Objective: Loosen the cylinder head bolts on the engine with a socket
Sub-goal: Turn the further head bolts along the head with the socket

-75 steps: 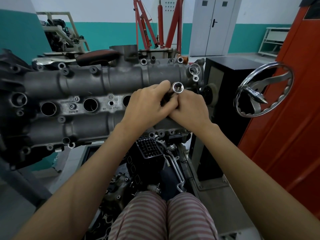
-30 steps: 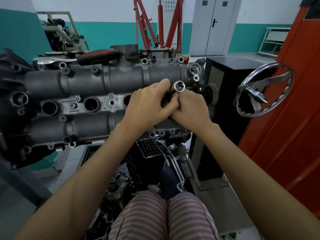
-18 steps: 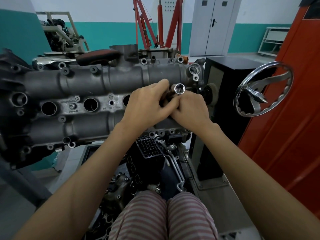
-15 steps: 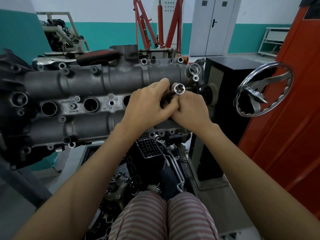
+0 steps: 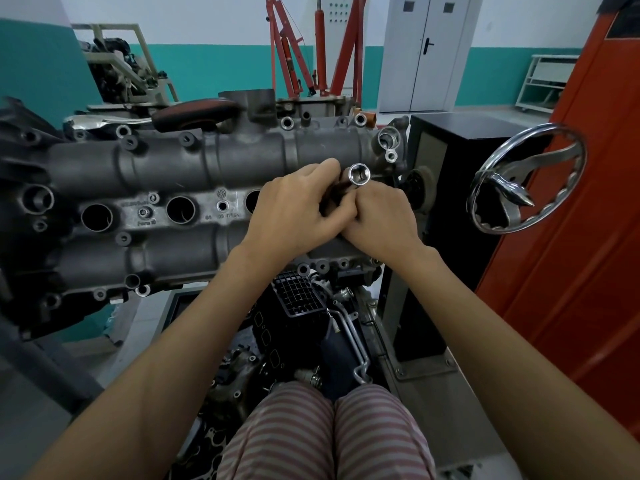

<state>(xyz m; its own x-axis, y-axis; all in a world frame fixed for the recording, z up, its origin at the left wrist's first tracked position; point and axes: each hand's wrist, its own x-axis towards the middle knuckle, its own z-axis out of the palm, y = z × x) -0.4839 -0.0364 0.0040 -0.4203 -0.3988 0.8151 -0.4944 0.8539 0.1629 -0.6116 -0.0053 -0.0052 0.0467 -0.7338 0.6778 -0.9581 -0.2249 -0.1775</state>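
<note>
A grey cast cylinder head (image 5: 166,168) lies across the view, with several round bores and bolt holes along it. In front of its right end both hands meet. My left hand (image 5: 294,209) and my right hand (image 5: 381,220) are closed together around a tool whose chrome socket (image 5: 359,174) sticks up between the fingers, open end facing me. A dark bit of the tool's shaft shows just left of the socket; the rest is hidden in the hands. The socket is off the engine, not seated on any bolt.
A chrome handwheel (image 5: 526,178) on a black stand (image 5: 446,174) is right of the hands. An orange panel (image 5: 581,237) fills the right side. A red engine hoist (image 5: 318,46) stands behind. Black engine parts (image 5: 301,306) lie below, above my striped trousers (image 5: 329,431).
The socket has wobbled slightly between my fingers; both hands stay in the same place in front of the head's right end.
</note>
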